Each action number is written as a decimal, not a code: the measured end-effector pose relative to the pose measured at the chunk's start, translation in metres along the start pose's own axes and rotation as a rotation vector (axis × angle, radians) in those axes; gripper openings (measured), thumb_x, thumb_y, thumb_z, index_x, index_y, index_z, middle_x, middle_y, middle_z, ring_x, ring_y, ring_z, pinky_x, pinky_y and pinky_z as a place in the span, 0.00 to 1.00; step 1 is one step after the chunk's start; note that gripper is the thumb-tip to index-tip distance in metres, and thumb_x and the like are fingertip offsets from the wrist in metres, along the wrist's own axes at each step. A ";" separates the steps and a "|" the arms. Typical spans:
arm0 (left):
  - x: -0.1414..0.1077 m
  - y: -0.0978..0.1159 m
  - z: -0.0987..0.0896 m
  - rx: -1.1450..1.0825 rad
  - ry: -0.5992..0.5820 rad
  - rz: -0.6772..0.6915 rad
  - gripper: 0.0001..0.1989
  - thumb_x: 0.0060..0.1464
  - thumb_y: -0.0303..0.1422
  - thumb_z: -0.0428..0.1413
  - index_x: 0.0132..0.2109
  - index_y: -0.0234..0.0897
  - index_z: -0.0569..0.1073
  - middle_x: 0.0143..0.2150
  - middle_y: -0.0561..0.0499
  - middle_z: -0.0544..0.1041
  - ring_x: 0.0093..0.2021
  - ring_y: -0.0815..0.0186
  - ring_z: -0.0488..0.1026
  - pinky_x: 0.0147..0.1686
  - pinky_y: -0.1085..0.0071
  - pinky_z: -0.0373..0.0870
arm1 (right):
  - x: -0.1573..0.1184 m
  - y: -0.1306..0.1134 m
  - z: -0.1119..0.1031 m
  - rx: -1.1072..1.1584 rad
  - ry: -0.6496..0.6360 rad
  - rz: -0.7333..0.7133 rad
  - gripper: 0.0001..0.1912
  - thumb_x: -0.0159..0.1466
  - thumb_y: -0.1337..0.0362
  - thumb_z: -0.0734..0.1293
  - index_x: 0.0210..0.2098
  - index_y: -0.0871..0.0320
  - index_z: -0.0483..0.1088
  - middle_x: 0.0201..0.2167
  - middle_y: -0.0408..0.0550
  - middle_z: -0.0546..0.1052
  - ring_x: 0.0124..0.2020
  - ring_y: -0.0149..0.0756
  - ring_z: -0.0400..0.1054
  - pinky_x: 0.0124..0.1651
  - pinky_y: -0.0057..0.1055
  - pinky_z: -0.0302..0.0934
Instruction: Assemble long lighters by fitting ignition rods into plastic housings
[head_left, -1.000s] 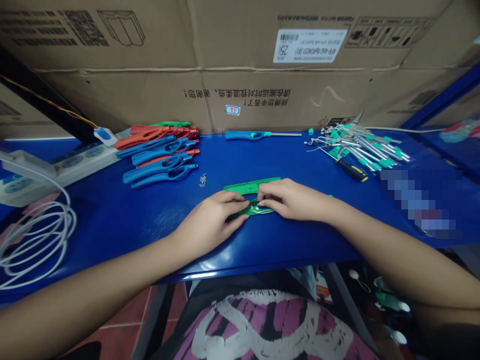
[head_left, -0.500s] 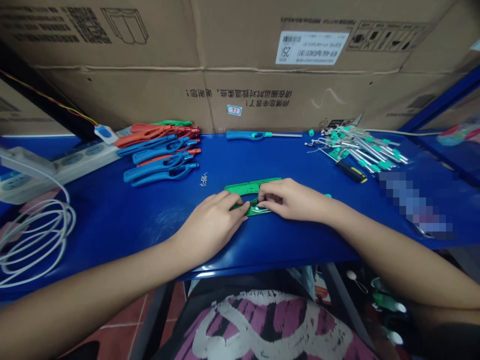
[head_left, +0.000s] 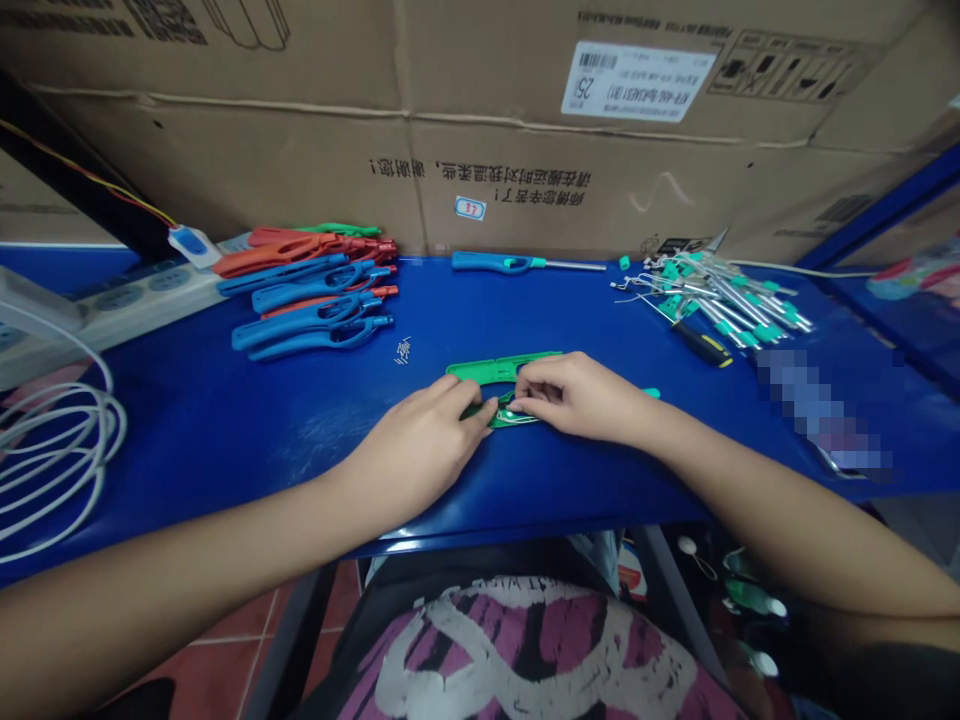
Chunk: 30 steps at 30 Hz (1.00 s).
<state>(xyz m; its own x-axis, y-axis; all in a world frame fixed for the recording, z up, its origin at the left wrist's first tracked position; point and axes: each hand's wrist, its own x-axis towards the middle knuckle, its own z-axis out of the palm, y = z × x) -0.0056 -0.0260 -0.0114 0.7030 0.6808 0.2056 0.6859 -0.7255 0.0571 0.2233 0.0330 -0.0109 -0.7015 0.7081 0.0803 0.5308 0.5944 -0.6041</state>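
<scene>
Two green lighter shell halves lie at the middle of the table's near part. My left hand (head_left: 431, 440) grips the left end of the near shell half (head_left: 504, 422), thumb and index finger closed on it. At that same half, my right hand (head_left: 574, 398) has its thumb and fingertips pinched together over the inside; what they hold is too small to tell. A thin white wire (head_left: 525, 416) runs along the near half, under the right fingers. Just behind, the other shell half (head_left: 487, 371) lies with its inner side up, partly covered by my right hand.
Left stand stacked blue and orange lighter shells (head_left: 315, 295) near a power strip (head_left: 120, 298) and coiled white cable (head_left: 67, 450). Small screws (head_left: 403, 350) lie nearby. An assembled blue lighter (head_left: 517, 263), metal-tube parts (head_left: 727, 295) and a screwdriver (head_left: 703, 344) sit farther back before a cardboard box (head_left: 300, 160).
The camera view has shifted slightly. Both hands stay at the near green shell half, with only small finger movement.
</scene>
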 end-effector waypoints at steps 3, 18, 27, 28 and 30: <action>-0.001 -0.001 0.000 -0.066 0.005 -0.007 0.16 0.68 0.30 0.50 0.54 0.27 0.77 0.43 0.39 0.76 0.45 0.52 0.74 0.43 0.54 0.78 | -0.002 0.000 -0.006 0.046 -0.016 -0.008 0.11 0.67 0.61 0.67 0.31 0.60 0.72 0.23 0.40 0.69 0.25 0.27 0.60 0.30 0.26 0.51; -0.004 -0.005 0.004 -0.317 0.016 -0.022 0.11 0.68 0.29 0.50 0.54 0.34 0.72 0.48 0.44 0.75 0.50 0.56 0.71 0.51 0.55 0.73 | -0.008 -0.003 -0.022 0.019 -0.215 -0.157 0.03 0.67 0.66 0.68 0.38 0.60 0.72 0.31 0.42 0.70 0.29 0.27 0.60 0.34 0.26 0.55; -0.003 -0.006 0.005 -0.317 0.005 0.007 0.10 0.69 0.29 0.48 0.51 0.35 0.73 0.48 0.43 0.74 0.50 0.56 0.70 0.51 0.56 0.72 | -0.008 -0.001 -0.022 0.109 -0.210 -0.031 0.04 0.65 0.66 0.69 0.36 0.59 0.71 0.24 0.38 0.67 0.25 0.26 0.57 0.29 0.25 0.51; -0.003 -0.007 0.006 -0.321 0.009 0.007 0.11 0.69 0.29 0.48 0.52 0.35 0.73 0.48 0.43 0.74 0.50 0.56 0.70 0.51 0.56 0.72 | -0.008 0.000 -0.022 0.133 -0.207 -0.005 0.05 0.65 0.65 0.70 0.36 0.59 0.70 0.23 0.37 0.66 0.24 0.26 0.56 0.29 0.25 0.50; -0.003 -0.007 0.006 -0.334 0.015 0.007 0.11 0.69 0.29 0.48 0.52 0.36 0.73 0.48 0.43 0.74 0.51 0.56 0.70 0.52 0.55 0.72 | -0.008 0.000 -0.022 0.168 -0.207 0.027 0.06 0.65 0.63 0.70 0.34 0.59 0.69 0.23 0.37 0.65 0.24 0.27 0.56 0.28 0.25 0.50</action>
<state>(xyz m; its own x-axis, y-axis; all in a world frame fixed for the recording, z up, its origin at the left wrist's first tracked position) -0.0117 -0.0226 -0.0181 0.7031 0.6759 0.2211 0.5797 -0.7248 0.3722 0.2394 0.0360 0.0061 -0.7796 0.6196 -0.0917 0.4770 0.4924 -0.7280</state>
